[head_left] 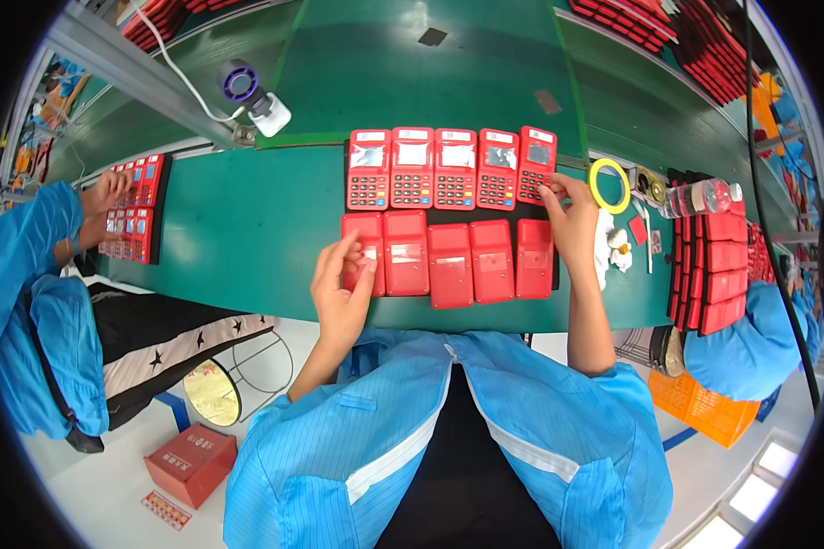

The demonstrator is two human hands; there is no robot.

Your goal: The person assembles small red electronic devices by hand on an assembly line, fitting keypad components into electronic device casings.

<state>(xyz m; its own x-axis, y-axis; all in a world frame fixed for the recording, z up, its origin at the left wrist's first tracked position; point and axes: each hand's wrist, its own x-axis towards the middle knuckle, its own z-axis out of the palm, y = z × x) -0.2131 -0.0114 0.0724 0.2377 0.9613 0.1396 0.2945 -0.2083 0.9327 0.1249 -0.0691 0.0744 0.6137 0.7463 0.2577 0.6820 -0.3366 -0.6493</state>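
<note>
On the green bench (247,220), left hand (339,284) pinching leftmost red back cover (363,252), right hand (572,220) gripping rightmost red keypad terminal (536,165).

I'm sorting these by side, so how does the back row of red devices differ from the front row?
The back row lies face up, showing screens and keypads; the front row shows plain red backs with no keys. The back row's rightmost unit is tilted under the right hand; the front row's leftmost unit is under the left hand. Both rows hold five red units.

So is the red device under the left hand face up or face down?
Face down. The left hand rests on a front-row device showing a plain red back, while the back-row devices show screens and keypads.
</note>
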